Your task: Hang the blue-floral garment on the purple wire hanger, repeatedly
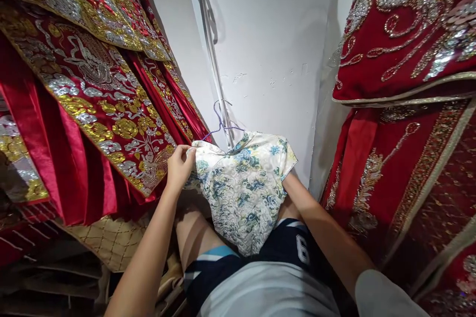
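A short-sleeved white blouse (241, 193) with blue, green and yellow flowers hangs on a thin purple hanger (223, 123) in front of my legs. The hanger's hook rises above the collar beside a narrow metal rail. My left hand (181, 162) is closed on the blouse's left shoulder, pinching the cloth between thumb and fingers. My right forearm (312, 213) reaches to the sleeve on the right side. Beyond the wrist, my right hand is covered by the blouse, so its fingers do not show.
Red garments (100, 89) with gold and silver embroidery hang close on the left. More beaded red garments (390, 158) hang on the right. A white wall (275, 34) with scuffs stands ahead, with the metal rail (208, 34) against it. Dark shelving (52, 282) is low on the left.
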`<act>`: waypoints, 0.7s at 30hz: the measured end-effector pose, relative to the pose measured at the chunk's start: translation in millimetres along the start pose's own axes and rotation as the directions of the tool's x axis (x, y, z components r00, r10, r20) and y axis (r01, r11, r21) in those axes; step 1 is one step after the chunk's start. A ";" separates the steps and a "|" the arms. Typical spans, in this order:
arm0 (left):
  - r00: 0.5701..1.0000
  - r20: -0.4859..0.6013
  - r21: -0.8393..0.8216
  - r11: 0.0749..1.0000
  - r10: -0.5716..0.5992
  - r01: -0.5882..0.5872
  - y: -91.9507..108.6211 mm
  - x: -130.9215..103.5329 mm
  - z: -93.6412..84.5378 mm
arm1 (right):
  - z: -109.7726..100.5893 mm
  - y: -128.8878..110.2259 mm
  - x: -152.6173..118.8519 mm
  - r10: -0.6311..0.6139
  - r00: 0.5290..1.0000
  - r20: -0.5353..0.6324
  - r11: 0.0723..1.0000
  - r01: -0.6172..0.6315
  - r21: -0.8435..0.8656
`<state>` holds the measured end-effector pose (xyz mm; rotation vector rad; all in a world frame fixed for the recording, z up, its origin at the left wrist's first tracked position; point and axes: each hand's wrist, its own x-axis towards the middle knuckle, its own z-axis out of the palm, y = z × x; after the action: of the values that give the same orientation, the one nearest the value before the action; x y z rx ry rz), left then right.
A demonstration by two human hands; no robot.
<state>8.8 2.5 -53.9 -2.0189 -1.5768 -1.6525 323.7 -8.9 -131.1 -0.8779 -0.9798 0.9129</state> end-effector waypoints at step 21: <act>0.952 0.094 -0.810 0.533 -0.292 0.243 13.7 -23.2 50.7 | 39.9 -32.7 -28.9 -0.239 0.823 0.515 0.932 0.343 -0.117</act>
<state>55.6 13.0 -85.6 -2.0512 -1.2295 -2.9752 285.7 -39.5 -97.6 -0.6421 -1.6342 0.7899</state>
